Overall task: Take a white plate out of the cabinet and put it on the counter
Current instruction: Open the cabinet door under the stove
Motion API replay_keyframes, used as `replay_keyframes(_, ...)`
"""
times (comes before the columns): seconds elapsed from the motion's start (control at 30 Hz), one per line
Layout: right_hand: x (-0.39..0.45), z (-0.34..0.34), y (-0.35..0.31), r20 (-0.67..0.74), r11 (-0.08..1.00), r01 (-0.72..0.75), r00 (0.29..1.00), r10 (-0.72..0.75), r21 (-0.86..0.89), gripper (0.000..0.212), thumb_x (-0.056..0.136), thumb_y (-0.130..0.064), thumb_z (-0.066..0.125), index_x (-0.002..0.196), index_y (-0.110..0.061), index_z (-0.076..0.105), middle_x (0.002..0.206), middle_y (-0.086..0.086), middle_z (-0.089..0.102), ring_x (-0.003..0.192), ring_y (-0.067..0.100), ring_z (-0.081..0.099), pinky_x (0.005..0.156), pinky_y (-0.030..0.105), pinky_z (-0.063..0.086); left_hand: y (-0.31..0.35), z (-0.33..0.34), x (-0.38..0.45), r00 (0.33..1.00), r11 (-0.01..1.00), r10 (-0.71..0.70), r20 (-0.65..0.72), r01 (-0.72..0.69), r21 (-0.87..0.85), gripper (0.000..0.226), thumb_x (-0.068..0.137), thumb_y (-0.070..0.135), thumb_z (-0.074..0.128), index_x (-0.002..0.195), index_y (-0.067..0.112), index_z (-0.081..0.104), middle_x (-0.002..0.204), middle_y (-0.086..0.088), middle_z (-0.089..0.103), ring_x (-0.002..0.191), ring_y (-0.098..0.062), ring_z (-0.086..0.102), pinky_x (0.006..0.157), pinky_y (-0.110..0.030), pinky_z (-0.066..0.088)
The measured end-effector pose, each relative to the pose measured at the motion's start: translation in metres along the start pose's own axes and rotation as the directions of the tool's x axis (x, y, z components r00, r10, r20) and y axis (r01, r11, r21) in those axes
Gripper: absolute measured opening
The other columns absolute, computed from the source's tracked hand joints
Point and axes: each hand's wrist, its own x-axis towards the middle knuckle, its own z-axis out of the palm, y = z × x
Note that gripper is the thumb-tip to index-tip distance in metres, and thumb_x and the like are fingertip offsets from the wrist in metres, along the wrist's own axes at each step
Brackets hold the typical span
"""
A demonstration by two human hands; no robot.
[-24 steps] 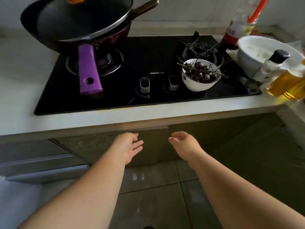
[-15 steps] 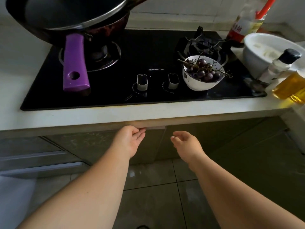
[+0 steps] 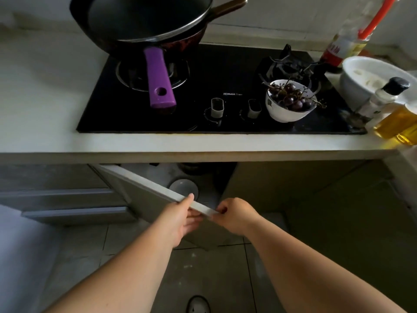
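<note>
With both the left hand [image 3: 180, 219] and right hand [image 3: 234, 214] gripping the half-open cabinet door [image 3: 144, 195], the pale plate [image 3: 183, 187] inside could get knocked if reached for blindly.

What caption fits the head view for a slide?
Both hands, left and right, grip the half-open cabinet door below the stove.

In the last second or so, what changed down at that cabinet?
The cabinet door was shut; now it is swung open toward the person. The left hand grips its top edge and the right hand holds its corner. A pale round dish now shows inside. The pan and grape bowl stayed put.
</note>
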Motion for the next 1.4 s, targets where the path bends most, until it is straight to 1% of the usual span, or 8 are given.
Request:
replay_keyframes(0.13, -0.029, 0.023, -0.027, 0.151, 0.992, 0.012, 0.989, 0.007, -0.125, 0.039, 0.084, -0.039, 0.063, 0.103, -0.006, 0.071, 0.108, 0.012, 0.071, 0.102, 0.026, 0.064, 0.086, 0.034, 0.051, -0.020, -0.035, -0.024, 1.000, 0.987, -0.006, -0.017, 0.009, 0.161, 0.023, 0.094, 0.028, 0.052, 0.092, 0.005, 0.057, 0.081, -0.017, 0.067, 0.075, -0.031, 0.067, 0.075, -0.041, 0.056)
replay_keyframes(0.33, -0.064, 0.082, -0.075, 0.400, 1.000, -0.025, 0.916, 0.028, -0.013, 0.028, 0.083, -0.029, 0.067, 0.101, -0.008, 0.070, 0.100, 0.006, 0.076, 0.084, 0.015, 0.071, 0.059, 0.016, 0.045, -0.040, -0.104, -0.069, 1.000, 0.926, 0.000, 0.025, -0.009, 0.378, 0.019, 0.095, 0.024, 0.049, 0.093, 0.006, 0.054, 0.073, -0.016, 0.065, 0.061, -0.028, 0.064, 0.071, -0.039, 0.056)
replay_keyframes(0.53, -0.085, 0.143, -0.144, 0.362, 0.956, 0.186, 0.927, -0.095, -0.226, 0.051, 0.083, -0.052, 0.059, 0.113, -0.011, 0.067, 0.116, 0.007, 0.068, 0.107, 0.022, 0.061, 0.092, 0.035, 0.047, -0.040, -0.190, -0.106, 0.998, 0.817, 0.006, -0.062, 0.031, 0.575, 0.023, 0.095, 0.022, 0.048, 0.108, 0.003, 0.052, 0.078, -0.017, 0.064, 0.064, -0.028, 0.064, 0.070, -0.044, 0.057)
replay_keyframes(0.83, -0.090, 0.161, -0.172, 0.282, 0.961, 0.203, 0.948, -0.146, -0.186, 0.046, 0.087, -0.040, 0.061, 0.117, -0.005, 0.063, 0.119, 0.012, 0.066, 0.110, 0.026, 0.060, 0.098, 0.038, 0.048, -0.014, -0.274, -0.132, 0.944, 0.272, 0.188, -0.270, 0.215, 0.938, 0.042, 0.095, 0.034, 0.043, 0.115, 0.001, 0.059, 0.090, -0.014, 0.064, 0.075, -0.028, 0.065, 0.066, -0.032, 0.053)
replay_keyframes(0.97, -0.083, 0.159, -0.171, 0.266, 0.963, 0.204, 0.952, -0.152, -0.178, 0.045, 0.083, -0.043, 0.064, 0.119, -0.015, 0.061, 0.123, 0.004, 0.062, 0.113, 0.022, 0.058, 0.098, 0.035, 0.048, -0.009, -0.279, -0.135, 0.942, 0.067, 0.239, -0.234, 0.225, 0.972, 0.039, 0.097, 0.022, 0.037, 0.124, 0.003, 0.057, 0.118, -0.014, 0.064, 0.106, -0.029, 0.064, 0.079, -0.031, 0.048)
replay_keyframes(1.13, -0.067, 0.142, -0.159, 0.269, 0.958, 0.228, 0.947, -0.176, -0.176, 0.044, 0.085, -0.041, 0.063, 0.122, -0.017, 0.060, 0.127, 0.003, 0.060, 0.117, 0.021, 0.055, 0.099, 0.033, 0.046, -0.015, -0.259, -0.129, 0.853, 0.295, 0.384, -0.353, 0.249, 0.923, 0.051, 0.093, 0.036, 0.042, 0.136, 0.010, 0.040, 0.132, -0.013, 0.045, 0.119, -0.033, 0.049, 0.090, -0.041, 0.045)
replay_keyframes(1.27, -0.045, 0.123, -0.135, 0.265, 0.966, 0.205, 0.951, -0.159, -0.157, 0.041, 0.088, -0.039, 0.058, 0.123, -0.017, 0.059, 0.128, 0.002, 0.060, 0.117, 0.020, 0.056, 0.091, 0.027, 0.043, -0.014, -0.221, -0.121, 0.694, 0.309, 0.698, -0.177, -0.070, 0.948, 0.046, 0.092, 0.028, 0.045, 0.137, 0.017, 0.043, 0.140, -0.006, 0.042, 0.128, -0.028, 0.038, 0.100, -0.038, 0.039)
replay_keyframes(1.4, -0.014, 0.100, -0.103, 0.251, 0.973, 0.191, 0.956, -0.155, -0.130, 0.032, 0.089, -0.034, 0.055, 0.112, -0.012, 0.065, 0.109, 0.006, 0.066, 0.091, 0.020, 0.061, 0.072, 0.026, 0.043, -0.018, -0.178, -0.090, 0.774, 0.475, 0.609, -0.172, -0.183, 0.861, 0.039, 0.092, 0.023, 0.048, 0.130, 0.020, 0.051, 0.129, 0.000, 0.056, 0.115, -0.017, 0.053, 0.094, -0.028, 0.041)
